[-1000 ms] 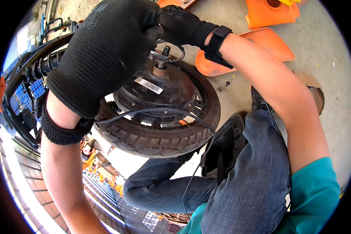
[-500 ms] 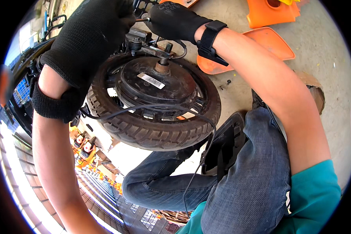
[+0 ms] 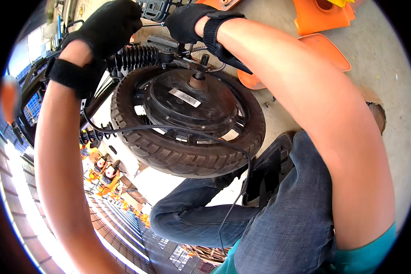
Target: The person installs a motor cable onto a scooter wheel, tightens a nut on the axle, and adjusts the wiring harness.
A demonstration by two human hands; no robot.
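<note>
In a black knit glove, my left hand (image 3: 109,28) is closed above the coil spring of a shock absorber (image 3: 134,57). A thin metal rod (image 3: 152,24) runs from it to my right hand (image 3: 185,23), also black-gloved and closed, its fingers at the rod's bright end. The parts of the rod inside both fists are hidden, so its kind is unclear. Just below the hands lies a wheel with a black hub motor (image 3: 192,98) and a knobbly tyre (image 3: 182,160). Its threaded axle (image 3: 197,77) points up beside a metal bracket (image 3: 165,44).
A black cable (image 3: 169,128) crosses the wheel and hangs toward my jeans-covered legs (image 3: 283,205). Orange plastic panels (image 3: 322,16) lie on the concrete floor at the far right. A black plastic grid (image 3: 157,9) is beyond my hands. Black frame parts stand at left.
My hands have shifted a little up and left in view, with more of the rod showing between them. The shock absorber's spring is now uncovered. The wheel sits slightly farther right in the picture.
</note>
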